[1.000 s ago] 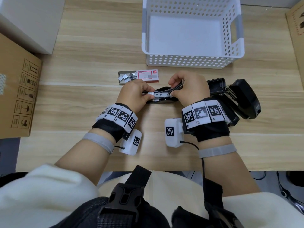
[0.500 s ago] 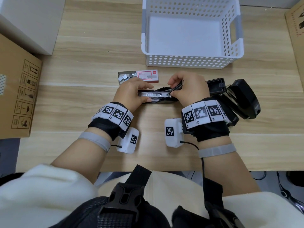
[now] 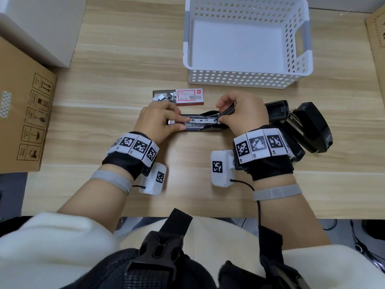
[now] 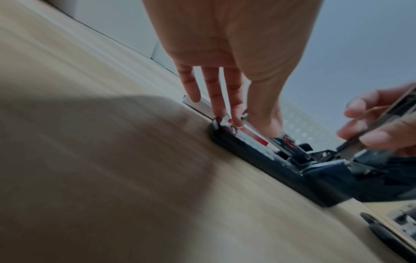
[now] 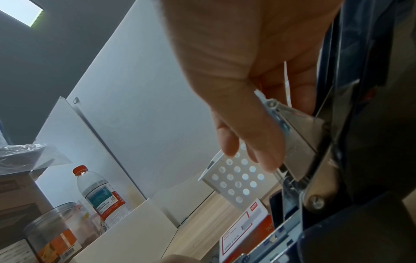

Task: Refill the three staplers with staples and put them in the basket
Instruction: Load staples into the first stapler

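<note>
An open black stapler (image 3: 200, 124) lies flat on the table between my hands. My left hand (image 3: 160, 119) is at its front end, where thumb and fingertips (image 4: 235, 122) pinch a silver staple strip (image 3: 171, 122) lying in the metal magazine. My right hand (image 3: 242, 114) grips the stapler's raised metal arm (image 5: 299, 135) near the hinge and holds it up. Two more black staplers (image 3: 312, 127) (image 3: 278, 110) lie open behind my right wrist. The white perforated basket (image 3: 248, 80) stands empty at the back. An open red-and-white staple box (image 3: 189, 97) sits just behind the stapler.
Loose staple strips (image 3: 161, 97) spill from the box's left end. A cardboard box (image 3: 25, 122) and a white box (image 3: 37, 28) line the left side, with more cardboard (image 3: 377, 38) at the right edge. A bottle (image 5: 99, 192) and a clear jar (image 5: 51, 236) stand further left.
My left hand has slid left along the magazine toward the stapler's front end, taking the staple strip with it. My right hand has kept the metal arm raised.
</note>
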